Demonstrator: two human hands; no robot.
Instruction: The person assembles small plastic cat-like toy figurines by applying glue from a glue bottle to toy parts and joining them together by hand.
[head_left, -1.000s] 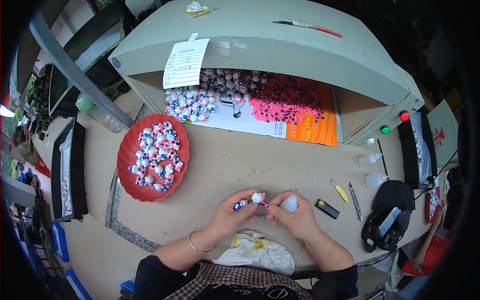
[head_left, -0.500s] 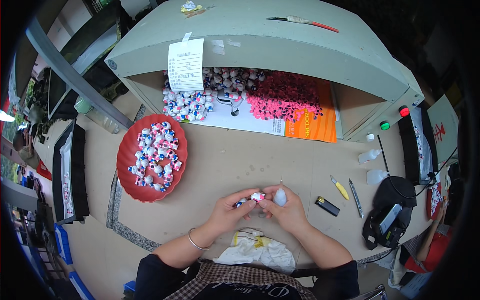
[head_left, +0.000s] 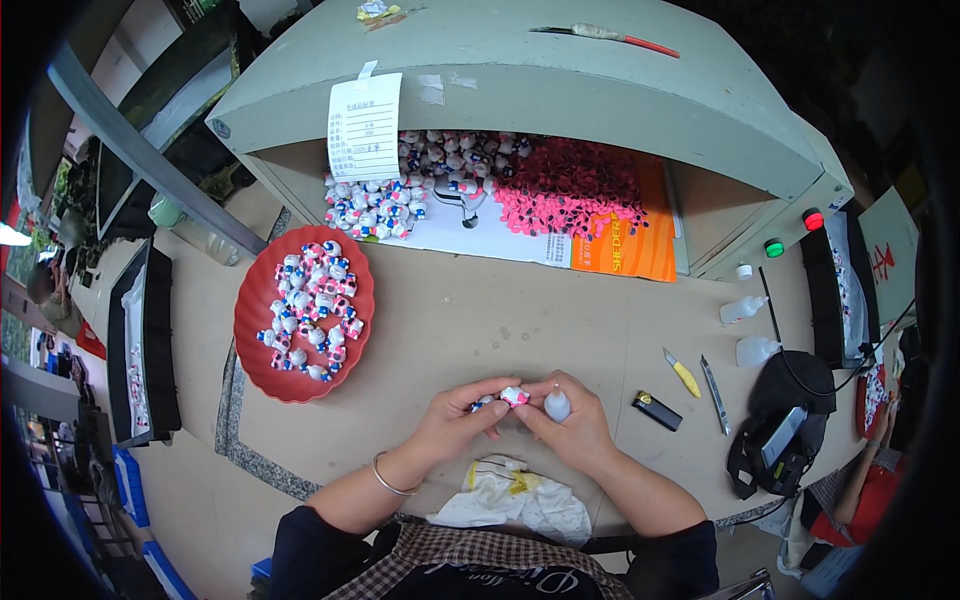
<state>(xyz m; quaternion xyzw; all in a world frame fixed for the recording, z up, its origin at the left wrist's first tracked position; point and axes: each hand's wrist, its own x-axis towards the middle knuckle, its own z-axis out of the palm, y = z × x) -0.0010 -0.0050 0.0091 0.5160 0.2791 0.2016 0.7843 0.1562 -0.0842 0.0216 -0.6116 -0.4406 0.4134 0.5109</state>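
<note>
My left hand (head_left: 455, 425) pinches a small white toy figure (head_left: 511, 396) with pink and blue parts at the near middle of the table. My right hand (head_left: 575, 430) grips a small white squeeze bottle (head_left: 557, 404), its tip against the figure. Both hands touch at the fingertips. A red round tray (head_left: 252, 340) to the left holds several similar figures (head_left: 312, 310). More figures (head_left: 375, 205) and a heap of small pink parts (head_left: 570, 185) lie under the grey hood (head_left: 560, 80) at the back.
A crumpled white cloth (head_left: 520, 500) lies by the table edge under my wrists. A black lighter (head_left: 656, 411), yellow-handled knife (head_left: 684, 374) and grey blade (head_left: 715, 381) lie to the right, beside two white bottles (head_left: 745, 310) and a black bag (head_left: 790, 430). A black tray (head_left: 150, 340) sits left.
My hands have drawn closer together, and the bottle in my right hand has moved left to meet the figure held in my left.
</note>
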